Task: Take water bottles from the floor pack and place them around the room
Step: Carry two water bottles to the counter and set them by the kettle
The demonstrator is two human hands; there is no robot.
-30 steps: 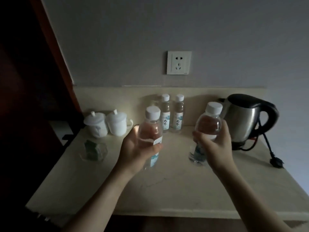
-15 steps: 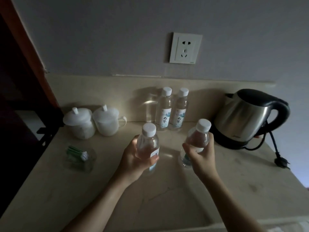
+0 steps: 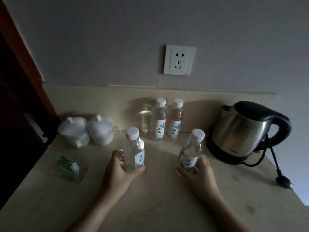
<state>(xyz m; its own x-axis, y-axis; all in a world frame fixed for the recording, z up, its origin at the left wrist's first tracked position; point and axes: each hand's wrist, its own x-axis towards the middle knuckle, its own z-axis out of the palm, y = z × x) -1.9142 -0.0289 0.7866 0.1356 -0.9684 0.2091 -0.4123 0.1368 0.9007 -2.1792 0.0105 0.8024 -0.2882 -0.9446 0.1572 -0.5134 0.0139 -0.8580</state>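
Observation:
My left hand point(image 3: 117, 171) wraps the lower part of a clear water bottle point(image 3: 133, 150) with a white cap, standing upright on the beige counter point(image 3: 150, 206). My right hand point(image 3: 199, 173) holds the base of a second bottle point(image 3: 191, 150), which leans slightly left with its bottom at the counter. Two more bottles point(image 3: 165, 121) stand side by side against the backsplash behind them. The room is dim.
Two white lidded cups point(image 3: 88, 129) sit at the back left. A clear tray of green sachets point(image 3: 71, 165) lies at the left. A steel electric kettle point(image 3: 245, 131) with a black cord and plug point(image 3: 284, 180) stands at the right. A wall socket point(image 3: 179, 59) is above.
Both hands have lowered the bottles from the air down onto the counter and slid to their lower parts. The view has moved closer to the counter.

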